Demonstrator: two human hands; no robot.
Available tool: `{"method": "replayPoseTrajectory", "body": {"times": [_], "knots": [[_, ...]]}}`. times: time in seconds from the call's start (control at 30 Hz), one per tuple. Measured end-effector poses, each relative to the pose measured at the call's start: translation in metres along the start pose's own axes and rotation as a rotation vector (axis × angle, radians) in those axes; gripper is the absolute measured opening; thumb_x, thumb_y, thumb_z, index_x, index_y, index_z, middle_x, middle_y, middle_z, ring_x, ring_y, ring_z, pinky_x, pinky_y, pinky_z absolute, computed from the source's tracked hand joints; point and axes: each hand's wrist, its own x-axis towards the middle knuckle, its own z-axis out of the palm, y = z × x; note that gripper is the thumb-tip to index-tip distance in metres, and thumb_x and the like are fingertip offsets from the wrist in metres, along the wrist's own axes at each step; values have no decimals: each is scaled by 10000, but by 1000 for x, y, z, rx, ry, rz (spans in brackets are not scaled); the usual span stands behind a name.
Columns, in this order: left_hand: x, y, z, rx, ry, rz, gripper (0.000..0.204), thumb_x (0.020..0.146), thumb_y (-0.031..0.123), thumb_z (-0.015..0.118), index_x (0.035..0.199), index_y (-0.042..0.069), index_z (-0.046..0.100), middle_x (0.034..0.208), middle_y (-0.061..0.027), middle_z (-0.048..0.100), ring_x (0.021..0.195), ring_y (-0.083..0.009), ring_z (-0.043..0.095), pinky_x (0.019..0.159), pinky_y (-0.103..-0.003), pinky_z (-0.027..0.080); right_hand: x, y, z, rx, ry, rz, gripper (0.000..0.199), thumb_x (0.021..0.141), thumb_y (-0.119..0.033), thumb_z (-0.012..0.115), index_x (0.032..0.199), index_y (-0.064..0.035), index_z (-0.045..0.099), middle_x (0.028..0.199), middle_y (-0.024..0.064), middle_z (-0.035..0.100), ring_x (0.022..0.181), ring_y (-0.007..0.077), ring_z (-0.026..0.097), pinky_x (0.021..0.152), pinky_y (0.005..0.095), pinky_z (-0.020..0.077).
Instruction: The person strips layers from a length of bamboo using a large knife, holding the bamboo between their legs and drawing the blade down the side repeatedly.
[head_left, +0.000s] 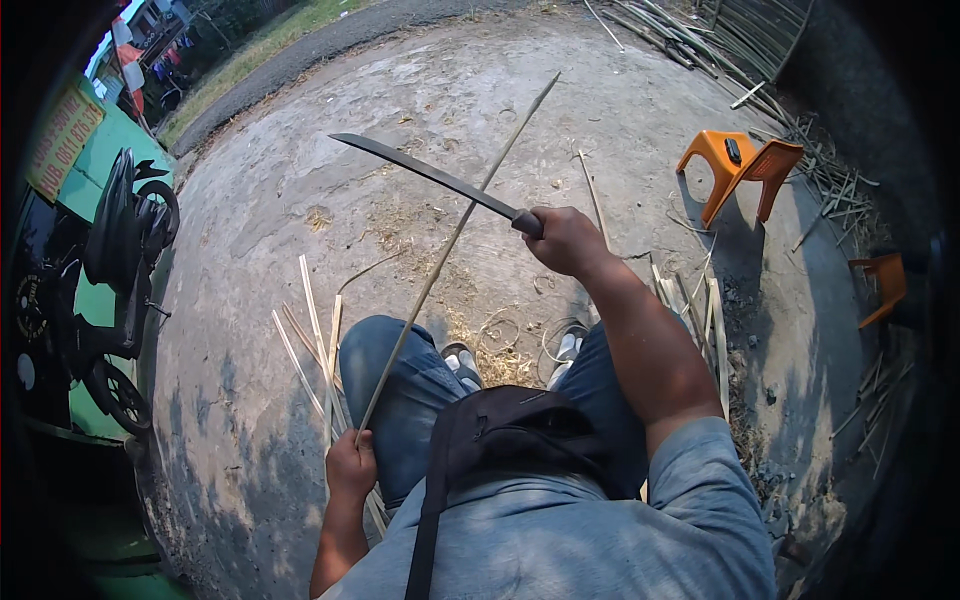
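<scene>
- A concrete yard [300,200] strewn with bamboo offcuts; an orange stool [738,160] lies tipped at two o'clock, and a parked motorbike [110,280] at nine is half cut off by the rim.
- The long blade [430,175] is raised at twelve, the right hand [565,240] closed tight round its handle.
- The thin bamboo strip [450,240] slants from seven to one, its lower end gripped in the closed left hand [350,465].
- Judging by this, shaving the strip is underway; the next stroke needs the edge laid shallow along the strip.
- The feet are partly hidden behind the knees.
</scene>
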Motion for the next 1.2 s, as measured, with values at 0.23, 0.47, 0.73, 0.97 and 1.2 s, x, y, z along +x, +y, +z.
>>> {"method": "replayPoseTrajectory", "body": {"times": [0.23,0.47,0.73,0.97,1.2], "knots": [[2,-4,4,-11,3,14,631,1085,575,494,799,16,565,736,-258,604,735,-525,617,626,-556,457,-18,-46,15,-180,-214,-252,131,880,-265,716,932,-145,718,839,141,734,848,369,739,749,511,581],[1,0,2,-27,6,10,672,1090,589,471,800,-12,553,726,-281,586,731,-531,611,627,-545,442,-5,-38,6,-264,-173,-249,128,877,-273,716,900,-148,727,835,131,737,835,365,740,742,505,582],[1,1,3,-15,40,35,613,1090,550,501,798,15,567,731,-252,605,731,-518,617,624,-557,454,0,-6,-2,12,-95,65,153,915,-224,680,1009,-167,787,942,157,772,899,376,746,803,492,589],[0,-4,8,-6,27,14,609,1087,558,502,805,21,563,735,-254,608,742,-530,614,630,-567,455,-8,-23,5,-49,-196,-95,137,892,-256,748,976,-148,744,851,165,743,823,408,721,733,509,566],[0,-4,8,8,18,-8,620,1081,574,499,808,21,562,752,-261,617,761,-535,626,635,-570,463,-7,-35,-3,-214,-207,-171,79,853,-213,721,908,-156,715,828,136,736,832,392,726,743,515,578]]}}
